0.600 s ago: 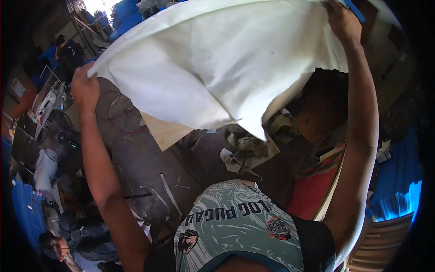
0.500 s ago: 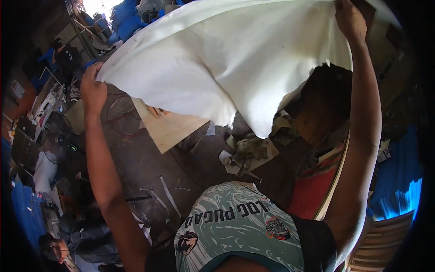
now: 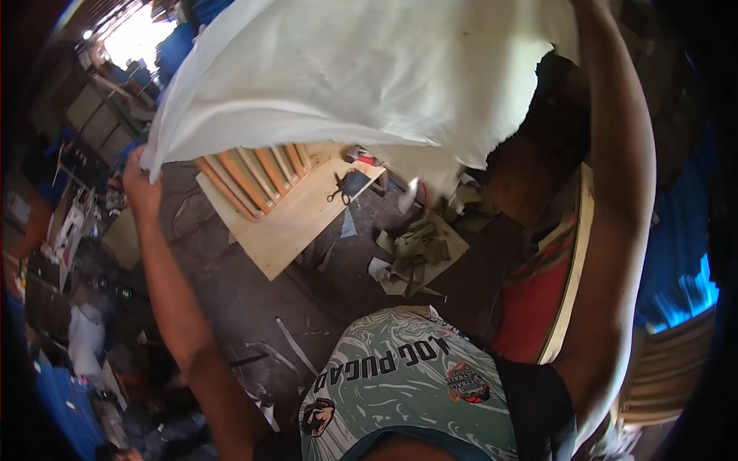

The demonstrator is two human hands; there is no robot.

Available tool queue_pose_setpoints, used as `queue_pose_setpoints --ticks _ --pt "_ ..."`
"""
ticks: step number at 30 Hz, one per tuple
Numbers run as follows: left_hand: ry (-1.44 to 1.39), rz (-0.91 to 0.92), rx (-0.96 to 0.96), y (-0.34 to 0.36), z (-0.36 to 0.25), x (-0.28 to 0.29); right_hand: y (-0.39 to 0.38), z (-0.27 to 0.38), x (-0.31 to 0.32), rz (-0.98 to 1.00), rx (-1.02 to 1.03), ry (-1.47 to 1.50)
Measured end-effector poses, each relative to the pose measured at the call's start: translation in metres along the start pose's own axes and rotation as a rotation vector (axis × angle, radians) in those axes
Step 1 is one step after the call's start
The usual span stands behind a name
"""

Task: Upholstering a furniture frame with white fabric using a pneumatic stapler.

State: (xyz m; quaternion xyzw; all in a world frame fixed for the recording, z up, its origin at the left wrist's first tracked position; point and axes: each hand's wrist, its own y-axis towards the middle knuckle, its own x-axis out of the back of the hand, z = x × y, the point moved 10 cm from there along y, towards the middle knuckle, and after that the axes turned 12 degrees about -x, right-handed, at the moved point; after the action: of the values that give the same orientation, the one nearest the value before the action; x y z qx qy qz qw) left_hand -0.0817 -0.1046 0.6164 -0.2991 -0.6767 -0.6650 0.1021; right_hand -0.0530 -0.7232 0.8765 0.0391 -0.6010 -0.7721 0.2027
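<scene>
A large cream sheet (image 3: 346,84) of leather-like material with ragged edges hangs stretched between my raised arms. At its left corner, my left hand (image 3: 142,188) is closed on the edge. My right hand (image 3: 592,9) grips the far right side at the top of the view, where its fingers are mostly cut off. Below the sheet's lower edge lies a plywood board (image 3: 269,250) carrying a slatted wooden piece (image 3: 257,180). Dark-handled scissors (image 3: 338,190) rest at the board's edge, with a red and dark object (image 3: 361,156) close by.
Olive and tan scraps (image 3: 419,250) are heaped on the floor (image 3: 254,296) ahead of me. A red panel with a pale wooden edge (image 3: 569,269) stands by my right arm. Cluttered equipment (image 3: 73,223) lines the left side. Wooden slats (image 3: 665,376) are at the lower right.
Both ends of the sheet have shifted, the right hand rising toward the top edge. The sheet's lower edge has swung up, uncovering the slatted piece, the scissors and the red object.
</scene>
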Motion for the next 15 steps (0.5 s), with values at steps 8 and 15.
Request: queue_pose_setpoints --ticks 8,15 --pt "-0.568 -0.053 -0.352 0.062 -0.243 -0.023 -0.123 0.146 -0.056 0.894 0.38 0.56" --pt "-0.482 -0.062 -0.157 0.065 -0.216 -0.063 -0.163 0.129 -0.053 0.837 0.587 0.769"
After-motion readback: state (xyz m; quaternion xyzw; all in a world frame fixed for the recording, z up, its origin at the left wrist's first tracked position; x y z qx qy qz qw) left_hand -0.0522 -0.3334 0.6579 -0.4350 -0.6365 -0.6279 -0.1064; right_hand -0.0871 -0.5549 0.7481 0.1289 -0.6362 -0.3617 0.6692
